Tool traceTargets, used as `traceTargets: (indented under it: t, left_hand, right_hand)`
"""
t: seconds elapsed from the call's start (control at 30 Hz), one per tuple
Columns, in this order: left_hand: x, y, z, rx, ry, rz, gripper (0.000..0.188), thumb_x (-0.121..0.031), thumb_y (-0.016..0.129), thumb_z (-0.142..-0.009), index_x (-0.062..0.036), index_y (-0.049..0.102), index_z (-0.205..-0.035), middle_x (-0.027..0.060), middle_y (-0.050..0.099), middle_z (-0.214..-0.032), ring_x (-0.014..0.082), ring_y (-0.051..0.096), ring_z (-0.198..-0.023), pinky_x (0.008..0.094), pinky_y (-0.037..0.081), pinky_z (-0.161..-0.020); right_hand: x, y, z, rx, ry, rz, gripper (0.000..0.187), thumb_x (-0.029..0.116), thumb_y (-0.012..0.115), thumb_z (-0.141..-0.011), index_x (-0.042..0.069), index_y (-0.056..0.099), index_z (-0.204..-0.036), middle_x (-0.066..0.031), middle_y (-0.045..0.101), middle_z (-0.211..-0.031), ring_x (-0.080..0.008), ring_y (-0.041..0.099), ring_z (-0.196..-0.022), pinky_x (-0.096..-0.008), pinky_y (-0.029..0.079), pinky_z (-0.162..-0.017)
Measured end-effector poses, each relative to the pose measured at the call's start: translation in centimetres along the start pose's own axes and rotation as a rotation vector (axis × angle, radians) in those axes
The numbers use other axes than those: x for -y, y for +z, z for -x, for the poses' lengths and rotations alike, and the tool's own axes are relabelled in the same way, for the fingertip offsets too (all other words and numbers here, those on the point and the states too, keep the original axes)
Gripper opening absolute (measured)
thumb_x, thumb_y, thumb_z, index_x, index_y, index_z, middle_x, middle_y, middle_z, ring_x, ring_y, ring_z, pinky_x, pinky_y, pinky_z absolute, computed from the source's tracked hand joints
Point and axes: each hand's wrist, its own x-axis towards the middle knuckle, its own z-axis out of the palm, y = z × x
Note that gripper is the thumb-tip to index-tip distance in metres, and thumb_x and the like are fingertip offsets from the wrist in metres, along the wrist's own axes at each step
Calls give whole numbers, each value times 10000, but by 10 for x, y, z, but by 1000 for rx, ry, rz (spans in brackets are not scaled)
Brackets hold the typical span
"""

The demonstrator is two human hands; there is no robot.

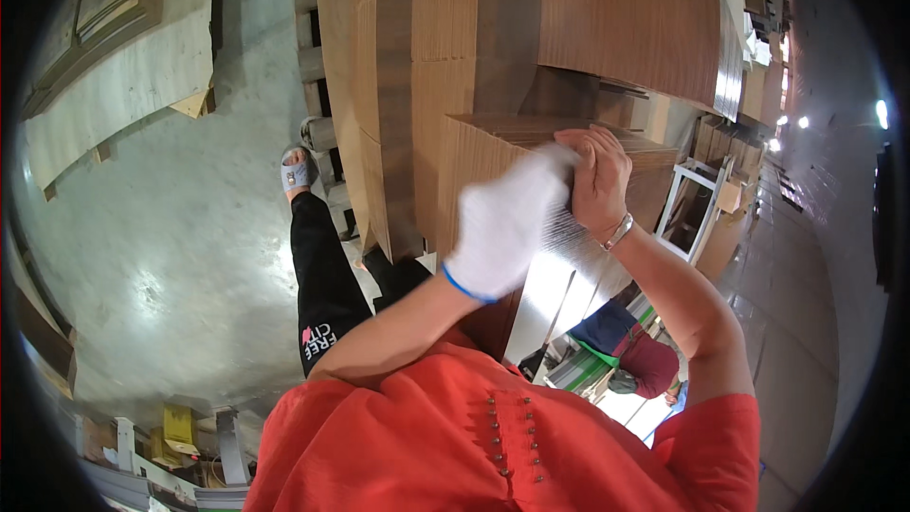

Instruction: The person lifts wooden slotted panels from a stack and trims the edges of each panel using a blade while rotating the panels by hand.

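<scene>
A tall stack of brown cardboard sheets (pixel 474 156) stands in front of me, its layered edges showing. My left hand (pixel 507 223), in a white glove with a blue cuff, is at the near side of this stack. Its fingertips are blurred and partly hidden beside my other hand. My right hand (pixel 599 175) is bare, with a metal bracelet at the wrist. Its fingers are bent over the upper edge of the stack and closed on the cardboard. Both hands are close together, almost touching.
Larger cardboard piles (pixel 626 14) rise beyond the stack. Rollers (pixel 311 62) run along the left side of the cardboard. A pale metal frame (pixel 697 199) stands at right. Another person (pixel 649 360) is bent over at lower right. A yellow container (pixel 179 429) sits at lower left.
</scene>
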Motion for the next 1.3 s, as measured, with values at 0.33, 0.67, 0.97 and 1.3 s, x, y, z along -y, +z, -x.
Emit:
traceTargets:
  t: [0.33,0.67,0.97,1.3]
  left_hand:
    - [132,-19,-10,-65,-552,-114,344,-180,486,-965,-65,565,-1280,224,668,-1039,419,641,-923,458,525,-804]
    - [10,-10,-14,29,-99,-25,220,-51,513,-857,-36,629,-1043,163,654,-1058,284,663,-768,358,538,-627]
    - [134,-19,-6,-116,-622,225,316,-130,490,-967,-24,619,-1236,115,639,-739,184,606,-610,316,491,-617]
    - [19,-9,2,8,7,-50,419,-74,465,-934,28,479,-1341,154,641,-806,268,648,-725,316,524,-696]
  right_hand:
    - [1,-1,0,-18,-10,0,314,136,428,-942,-10,681,-827,-144,710,-866,-346,662,-840,-453,488,-923]
    - [-6,2,5,-43,37,8,295,129,448,-937,-11,681,-824,-136,707,-863,-349,659,-832,-453,487,-936]
    - [4,-2,0,-18,40,-25,315,141,438,-944,-18,689,-842,-148,707,-874,-360,656,-850,-462,480,-938]
    - [0,-1,0,-20,27,-17,299,120,437,-939,-12,682,-831,-137,710,-868,-356,658,-838,-470,480,-947]
